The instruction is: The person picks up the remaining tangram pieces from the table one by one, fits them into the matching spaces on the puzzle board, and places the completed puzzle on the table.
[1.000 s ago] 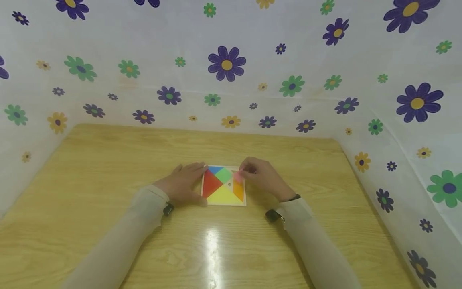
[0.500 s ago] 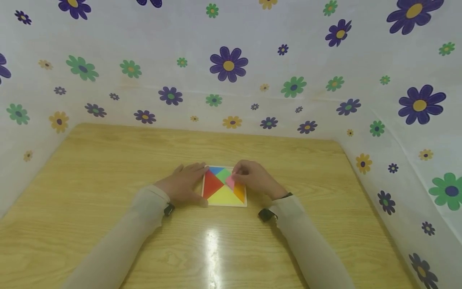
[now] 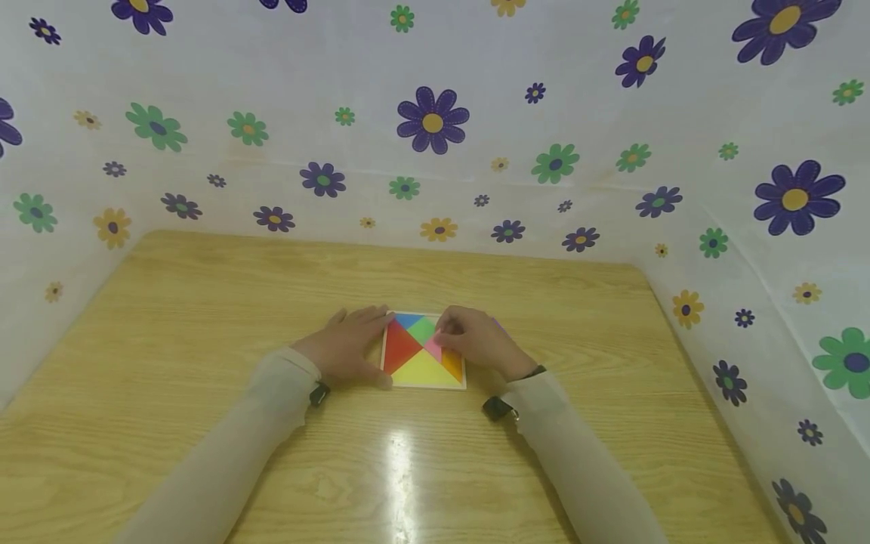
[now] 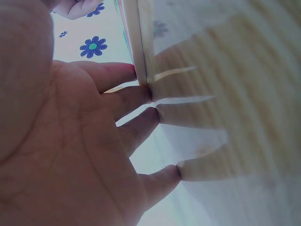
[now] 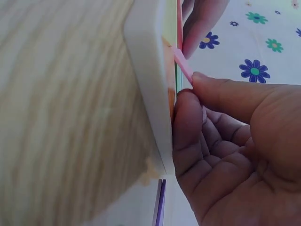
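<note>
A tangram tray [image 3: 464, 378] with a pale rim lies on the table, holding red [image 3: 398, 347], yellow [image 3: 424, 372], blue [image 3: 406, 319], green [image 3: 422, 330] and orange [image 3: 451, 366] pieces. My right hand [image 3: 481, 341] pinches a pink tangram piece [image 3: 433, 348] between thumb and index finger. In the right wrist view the pink piece [image 5: 183, 66] tilts, one end down at the tray's surface. My left hand [image 3: 345, 346] rests with spread fingers along the tray's left side, fingertips [image 4: 155, 114] down on the tabletop and tray edge. The right hand covers the tray's upper right corner.
A purple piece [image 3: 499, 325] lies on the wooden table [image 3: 272, 453] behind my right hand, mostly hidden. It shows edge-on as a purple strip [image 5: 160, 202] in the right wrist view. Flower-printed white cloth [image 3: 469, 60] encloses the table's back and sides.
My right hand has moved left with the pink piece, from the tray's right edge to the gap between green, yellow and orange. The left hand stays put.
</note>
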The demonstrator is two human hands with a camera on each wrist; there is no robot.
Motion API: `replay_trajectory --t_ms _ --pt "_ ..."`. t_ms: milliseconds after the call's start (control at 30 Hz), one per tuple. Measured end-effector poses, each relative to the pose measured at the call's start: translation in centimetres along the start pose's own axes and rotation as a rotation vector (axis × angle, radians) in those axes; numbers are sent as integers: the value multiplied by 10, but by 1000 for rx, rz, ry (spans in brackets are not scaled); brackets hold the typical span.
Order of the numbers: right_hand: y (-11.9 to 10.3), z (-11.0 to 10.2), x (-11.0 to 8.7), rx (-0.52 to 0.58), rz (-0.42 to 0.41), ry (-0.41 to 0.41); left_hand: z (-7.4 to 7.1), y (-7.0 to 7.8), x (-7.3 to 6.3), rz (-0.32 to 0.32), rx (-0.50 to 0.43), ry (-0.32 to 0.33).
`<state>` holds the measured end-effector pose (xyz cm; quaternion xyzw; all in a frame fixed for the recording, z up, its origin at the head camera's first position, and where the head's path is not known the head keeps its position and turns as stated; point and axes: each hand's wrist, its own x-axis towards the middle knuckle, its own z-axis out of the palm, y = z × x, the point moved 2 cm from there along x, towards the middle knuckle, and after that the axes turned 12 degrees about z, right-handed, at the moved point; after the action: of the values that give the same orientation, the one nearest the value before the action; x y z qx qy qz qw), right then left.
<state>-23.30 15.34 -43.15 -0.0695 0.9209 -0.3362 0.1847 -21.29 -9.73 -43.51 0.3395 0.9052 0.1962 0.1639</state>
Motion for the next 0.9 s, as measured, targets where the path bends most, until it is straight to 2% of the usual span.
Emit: replay_trajectory --t_ms 300,600,767,900 --pt "-1 7 2 -24 8 -46 1 0 -1 7 -3 4" --pt "-2 7 2 -20 -6 -44 0 1 -2 14 -15 6" --pt "4 -4 1 25 -20 -61 1 -2 0 21 -7 6" --pt "9 -25 -5 69 -44 -55 2 -4 1 24 1 3"
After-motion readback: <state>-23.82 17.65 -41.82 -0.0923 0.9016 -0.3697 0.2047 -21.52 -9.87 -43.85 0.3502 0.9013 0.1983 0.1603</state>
